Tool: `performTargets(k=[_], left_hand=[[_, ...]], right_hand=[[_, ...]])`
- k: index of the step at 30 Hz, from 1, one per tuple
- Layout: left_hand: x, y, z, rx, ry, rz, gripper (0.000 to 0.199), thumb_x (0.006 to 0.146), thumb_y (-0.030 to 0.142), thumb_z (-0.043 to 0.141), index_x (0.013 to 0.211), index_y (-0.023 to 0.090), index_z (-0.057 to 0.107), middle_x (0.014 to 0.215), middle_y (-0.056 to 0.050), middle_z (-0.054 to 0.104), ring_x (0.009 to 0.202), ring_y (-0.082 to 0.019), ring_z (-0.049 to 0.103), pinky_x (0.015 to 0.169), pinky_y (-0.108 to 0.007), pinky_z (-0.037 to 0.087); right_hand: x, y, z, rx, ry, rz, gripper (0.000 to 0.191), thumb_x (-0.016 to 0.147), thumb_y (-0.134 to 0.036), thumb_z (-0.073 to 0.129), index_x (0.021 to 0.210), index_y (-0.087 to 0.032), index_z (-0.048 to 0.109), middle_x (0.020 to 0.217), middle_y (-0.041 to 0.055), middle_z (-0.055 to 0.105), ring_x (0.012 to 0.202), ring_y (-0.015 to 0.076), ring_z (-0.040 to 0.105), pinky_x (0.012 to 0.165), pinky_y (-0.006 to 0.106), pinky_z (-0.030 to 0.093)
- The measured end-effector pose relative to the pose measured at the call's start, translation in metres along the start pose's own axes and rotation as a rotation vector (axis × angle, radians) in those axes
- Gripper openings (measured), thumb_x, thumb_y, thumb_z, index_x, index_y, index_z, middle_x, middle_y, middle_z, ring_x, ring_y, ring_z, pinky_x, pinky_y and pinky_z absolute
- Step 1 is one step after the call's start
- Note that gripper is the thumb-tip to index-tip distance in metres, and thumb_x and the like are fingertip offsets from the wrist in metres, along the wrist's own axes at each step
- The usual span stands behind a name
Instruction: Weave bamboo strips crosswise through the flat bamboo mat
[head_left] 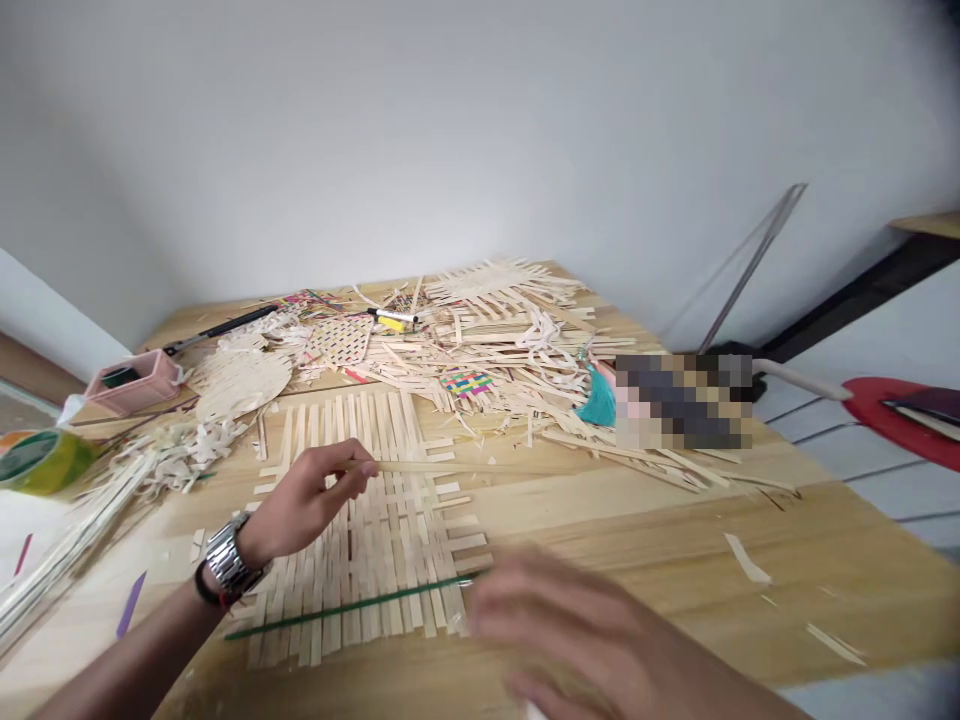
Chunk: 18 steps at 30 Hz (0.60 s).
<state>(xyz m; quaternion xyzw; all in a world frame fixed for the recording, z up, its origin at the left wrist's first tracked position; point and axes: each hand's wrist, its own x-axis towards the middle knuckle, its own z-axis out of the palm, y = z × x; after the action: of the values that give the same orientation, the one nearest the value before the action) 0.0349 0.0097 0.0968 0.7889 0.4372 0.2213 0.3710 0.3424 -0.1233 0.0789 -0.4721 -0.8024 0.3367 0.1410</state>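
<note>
A partly woven mat (360, 540) of pale flat strips lies on the wooden table, its upper strips running loose away from me. My left hand (315, 495), with a metal watch on the wrist, pinches one end of a pale strip (465, 467) that stretches rightward above the mat. A thin green stick (352, 604) lies across the mat's near part. Beside the mat's lower right corner is my right hand (562, 630), smeared by motion; a small white bit shows beneath it, too unclear to name.
Piles of loose strips (517, 350) cover the table's back, with markers (394, 318) and a small coloured weave (466, 382) among them. At left are a pink basket (139, 385) and tape rolls (45, 462). A teal tassel (598, 398) lies right of the piles.
</note>
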Motion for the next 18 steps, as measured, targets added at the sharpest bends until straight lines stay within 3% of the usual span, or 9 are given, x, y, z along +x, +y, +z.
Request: performTargets(k=[1, 3, 5, 8, 10, 14, 18], left_hand=[[0.004, 0.004, 0.002, -0.007, 0.000, 0.010, 0.042, 0.105, 0.052, 0.052, 0.083, 0.019, 0.065, 0.073, -0.001, 0.065, 0.066, -0.014, 0.056, 0.062, -0.026, 0.043], [0.013, 0.009, 0.004, -0.028, 0.007, 0.023, 0.041, 0.105, 0.050, 0.053, 0.083, 0.018, 0.065, 0.072, -0.001, 0.064, 0.066, -0.013, 0.055, 0.062, -0.025, 0.042], [0.023, 0.011, 0.004, -0.062, 0.037, 0.045, 0.040, 0.105, 0.048, 0.055, 0.082, 0.018, 0.065, 0.072, 0.000, 0.063, 0.066, -0.012, 0.055, 0.064, -0.025, 0.042], [0.036, 0.008, 0.004, -0.128, 0.043, 0.041, 0.037, 0.104, 0.048, 0.057, 0.086, 0.017, 0.067, 0.071, 0.000, 0.063, 0.066, -0.012, 0.056, 0.065, -0.026, 0.042], [0.045, 0.005, 0.005, -0.161, 0.034, 0.034, 0.036, 0.103, 0.048, 0.058, 0.087, 0.017, 0.067, 0.071, 0.000, 0.063, 0.066, -0.012, 0.055, 0.064, -0.026, 0.042], [0.063, 0.000, 0.010, -0.197, 0.006, 0.041, 0.036, 0.101, 0.046, 0.062, 0.081, 0.016, 0.066, 0.071, 0.000, 0.063, 0.066, -0.011, 0.055, 0.064, -0.026, 0.043], [0.085, -0.011, 0.013, -0.141, -0.016, 0.091, 0.035, 0.102, 0.045, 0.061, 0.082, 0.016, 0.068, 0.076, -0.001, 0.065, 0.070, -0.012, 0.058, 0.066, -0.026, 0.045]], right_hand=[[0.022, -0.003, -0.009, -0.099, 0.070, -0.159, 0.036, 0.104, -0.031, 0.060, 0.139, -0.034, 0.069, 0.140, 0.0081, 0.069, 0.137, 0.0283, 0.059, 0.117, 0.051, 0.050], [0.065, -0.005, -0.023, -0.296, 0.323, -0.305, 0.035, 0.104, -0.020, 0.057, 0.137, -0.022, 0.070, 0.135, 0.0132, 0.071, 0.128, 0.0300, 0.064, 0.111, 0.054, 0.055], [0.100, 0.000, -0.033, -0.397, 0.473, -0.386, 0.033, 0.103, -0.018, 0.059, 0.135, -0.017, 0.069, 0.127, 0.0141, 0.074, 0.116, 0.0291, 0.069, 0.102, 0.051, 0.060], [0.125, 0.016, -0.040, -0.459, 0.635, -0.447, 0.032, 0.102, -0.015, 0.060, 0.132, -0.015, 0.070, 0.126, 0.0149, 0.074, 0.112, 0.0297, 0.071, 0.097, 0.051, 0.060], [0.128, 0.028, -0.044, -0.451, 0.686, -0.478, 0.030, 0.103, -0.014, 0.059, 0.130, -0.015, 0.072, 0.120, 0.0136, 0.076, 0.108, 0.0280, 0.072, 0.094, 0.047, 0.060], [0.128, 0.046, -0.052, -0.374, 0.658, -0.480, 0.027, 0.103, -0.010, 0.057, 0.122, -0.017, 0.076, 0.101, 0.0080, 0.077, 0.092, 0.0197, 0.073, 0.078, 0.032, 0.059], [0.129, 0.060, -0.056, -0.320, 0.620, -0.423, 0.028, 0.104, -0.011, 0.056, 0.122, -0.018, 0.076, 0.098, 0.0068, 0.075, 0.086, 0.0168, 0.073, 0.073, 0.029, 0.057]])
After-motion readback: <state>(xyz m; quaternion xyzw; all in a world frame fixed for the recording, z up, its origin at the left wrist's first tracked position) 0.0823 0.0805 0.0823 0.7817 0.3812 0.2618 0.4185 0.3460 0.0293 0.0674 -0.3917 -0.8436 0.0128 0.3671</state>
